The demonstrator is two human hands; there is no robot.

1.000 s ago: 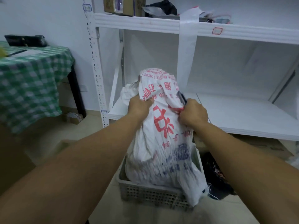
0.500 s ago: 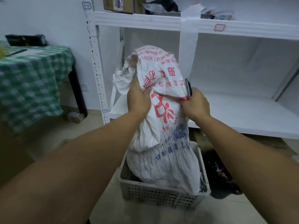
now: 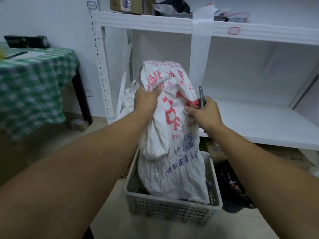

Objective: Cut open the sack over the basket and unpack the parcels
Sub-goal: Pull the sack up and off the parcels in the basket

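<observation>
A white woven sack [image 3: 172,149] with red and blue print stands upright in a grey slotted plastic basket [image 3: 170,209] on the floor. My left hand [image 3: 145,100] grips a bunch of fabric near the sack's top left. My right hand [image 3: 205,112] pinches the sack's right side at a red printed fold while also holding a thin dark blade [image 3: 201,98] that points upward. No parcels are visible; the sack hides its contents.
A white metal shelving unit [image 3: 250,123] stands right behind the basket, with boxes and bags on its upper shelf [image 3: 138,6]. A table with a green checked cloth [image 3: 31,87] is at the left. A black bag [image 3: 233,188] lies on the floor right of the basket.
The sack was lifted higher out of the basket and has now dropped back a little. Both hands kept their grip throughout.
</observation>
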